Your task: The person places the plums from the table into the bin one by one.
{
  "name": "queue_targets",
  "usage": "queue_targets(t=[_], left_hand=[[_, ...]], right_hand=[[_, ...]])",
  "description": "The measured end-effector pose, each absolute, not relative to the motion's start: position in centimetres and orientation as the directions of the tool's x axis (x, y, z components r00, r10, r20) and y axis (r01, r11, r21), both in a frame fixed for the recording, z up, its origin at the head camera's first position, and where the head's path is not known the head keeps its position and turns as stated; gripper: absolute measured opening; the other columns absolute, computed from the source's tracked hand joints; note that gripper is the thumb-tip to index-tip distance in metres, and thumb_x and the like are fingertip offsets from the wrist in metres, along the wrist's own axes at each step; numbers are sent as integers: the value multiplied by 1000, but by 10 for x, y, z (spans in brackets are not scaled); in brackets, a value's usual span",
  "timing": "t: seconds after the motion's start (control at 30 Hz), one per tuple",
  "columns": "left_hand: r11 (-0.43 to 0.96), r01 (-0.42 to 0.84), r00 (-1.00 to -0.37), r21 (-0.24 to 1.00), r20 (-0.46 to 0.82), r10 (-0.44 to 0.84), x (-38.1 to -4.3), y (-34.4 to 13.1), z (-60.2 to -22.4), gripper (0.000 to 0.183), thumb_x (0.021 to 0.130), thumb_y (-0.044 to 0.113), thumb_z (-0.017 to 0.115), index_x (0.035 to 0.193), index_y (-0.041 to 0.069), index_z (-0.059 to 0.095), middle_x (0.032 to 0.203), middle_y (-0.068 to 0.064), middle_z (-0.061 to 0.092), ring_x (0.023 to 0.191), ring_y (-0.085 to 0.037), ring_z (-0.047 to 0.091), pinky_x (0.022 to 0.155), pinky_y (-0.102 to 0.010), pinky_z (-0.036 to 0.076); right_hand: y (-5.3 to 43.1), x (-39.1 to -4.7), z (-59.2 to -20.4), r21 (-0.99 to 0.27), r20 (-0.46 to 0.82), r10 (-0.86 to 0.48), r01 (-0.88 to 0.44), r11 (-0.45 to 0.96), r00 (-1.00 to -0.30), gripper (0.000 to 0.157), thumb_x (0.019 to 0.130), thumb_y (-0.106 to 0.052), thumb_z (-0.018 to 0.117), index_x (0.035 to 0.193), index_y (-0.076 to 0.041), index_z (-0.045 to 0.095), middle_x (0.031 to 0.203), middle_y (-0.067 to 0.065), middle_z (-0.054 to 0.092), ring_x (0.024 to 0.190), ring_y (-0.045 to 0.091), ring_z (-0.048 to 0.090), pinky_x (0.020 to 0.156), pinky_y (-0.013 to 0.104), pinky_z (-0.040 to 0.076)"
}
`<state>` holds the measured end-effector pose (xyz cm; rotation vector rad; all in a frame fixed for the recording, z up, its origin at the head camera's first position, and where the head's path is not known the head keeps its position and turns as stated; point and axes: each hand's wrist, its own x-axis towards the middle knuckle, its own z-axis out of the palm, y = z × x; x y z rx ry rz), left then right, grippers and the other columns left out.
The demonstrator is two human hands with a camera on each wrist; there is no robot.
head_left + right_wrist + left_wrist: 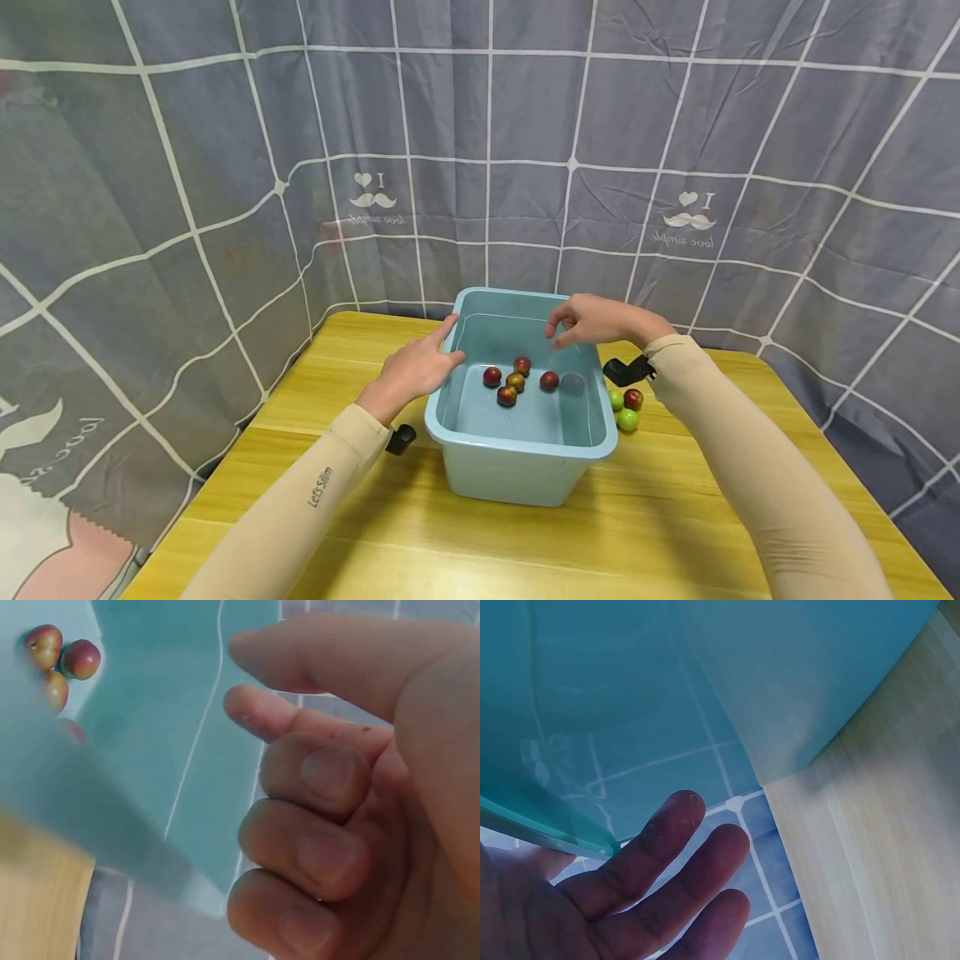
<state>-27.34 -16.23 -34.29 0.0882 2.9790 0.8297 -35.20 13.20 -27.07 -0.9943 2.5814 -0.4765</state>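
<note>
A light blue plastic basin [520,450] stands on the table with several red and yellow plums [507,396] on its floor. My left hand [416,371] rests at the basin's left rim, thumb over the edge. In the left wrist view its other fingers [682,889] extend loosely outside the wall. Above the basin's right side hangs my right hand [592,319], holding nothing. In the right wrist view its thumb and index finger are slightly apart, the other fingers [307,847] loosely curled. Some plums [81,659] show beyond it.
On the table right of the basin lie green fruits [627,419] and a dark red plum [633,399], partly beside the basin wall. The wooden table [360,533] is bordered at the back and sides by a grey curtain [525,200] with white grid lines.
</note>
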Motion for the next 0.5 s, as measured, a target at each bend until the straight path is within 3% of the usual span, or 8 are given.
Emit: queue_targets(t=[0.3,0.5], left_hand=[[858,37,-997,512,-34,63,-274,-162,-342,74,96,52,43,163,38,13,145,-13,56,99,-31,64,59,-39,45],[851,31,-997,524,-42,62,-274,-161,-342,74,96,52,43,162,38,12,148,-11,54,93,-29,63,59,-39,45]], right_hand=[[176,-339,-277,-542,-66,-628,-500,675,-776,23,97,-24,66,115,-11,72,66,3,47,59,15,38,67,33,40],[206,-332,-288,-625,-34,-564,-423,656,-825,29,98,-26,66,121,-9,69,82,4,60,73,19,49,73,36,44]])
